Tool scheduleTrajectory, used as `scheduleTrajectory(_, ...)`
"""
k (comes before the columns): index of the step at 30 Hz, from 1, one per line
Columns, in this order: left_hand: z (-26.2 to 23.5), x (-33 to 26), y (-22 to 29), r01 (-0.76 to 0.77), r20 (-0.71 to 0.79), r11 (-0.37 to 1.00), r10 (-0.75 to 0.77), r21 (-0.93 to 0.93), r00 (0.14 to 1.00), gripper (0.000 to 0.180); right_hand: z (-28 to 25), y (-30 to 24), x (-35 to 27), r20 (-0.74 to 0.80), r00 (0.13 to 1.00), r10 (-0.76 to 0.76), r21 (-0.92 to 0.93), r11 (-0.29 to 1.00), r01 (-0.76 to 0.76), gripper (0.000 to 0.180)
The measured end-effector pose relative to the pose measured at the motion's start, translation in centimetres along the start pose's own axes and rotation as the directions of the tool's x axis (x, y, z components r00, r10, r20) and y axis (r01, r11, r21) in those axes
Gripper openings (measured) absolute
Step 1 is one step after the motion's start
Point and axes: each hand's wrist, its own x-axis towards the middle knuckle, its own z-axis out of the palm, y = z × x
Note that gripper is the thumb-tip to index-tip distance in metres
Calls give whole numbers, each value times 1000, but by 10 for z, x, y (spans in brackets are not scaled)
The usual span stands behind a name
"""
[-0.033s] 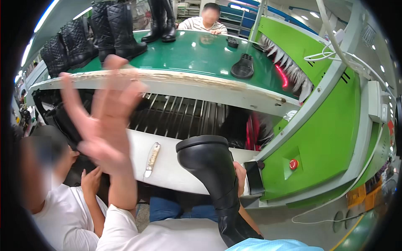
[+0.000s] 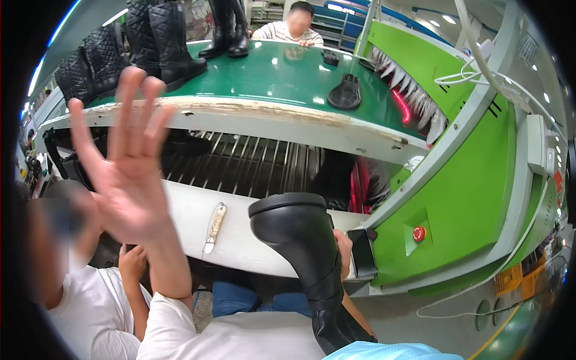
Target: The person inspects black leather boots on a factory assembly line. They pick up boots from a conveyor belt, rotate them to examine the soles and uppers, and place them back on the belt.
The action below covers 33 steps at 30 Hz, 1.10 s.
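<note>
My left hand is raised palm up front, fingers stretched and spread, holding nothing. Its fingertips overlap the edge of the green table in the picture. A tall black boot stands sole-up at a tilt, its shaft running down toward my lap. Fingers of my right hand wrap round the boot's far right side; most of that hand is hidden behind it. On the white shelf between my hands lies a knife-like tool with a wrapped, pale handle.
Several black quilted boots stand on the green table, with a shoe sole farther right. A green machine with a red button rises at right. One person sits close at left; another is across the table.
My left hand has moved slightly left and its fingers have straightened upward. The boot stays in my right hand, almost unmoved.
</note>
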Motion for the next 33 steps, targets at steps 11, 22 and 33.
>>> scheduleTrajectory(11, -4, -60, 10, 278, 593, 856, -505, 436, 627, 61, -16, 7, 43, 133, 974, -181, 111, 980, 167, 55)
scheduleTrajectory(22, -50, -142, -22, 630, 472, 684, -721, 367, 508, 76, -59, 3, 71, 369, 905, -211, -59, 966, 250, 53)
scheduleTrajectory(33, -55, -142, -29, 618, 518, 740, -651, 267, 555, 66, -56, 2, 74, 355, 911, -211, -72, 965, 252, 51)
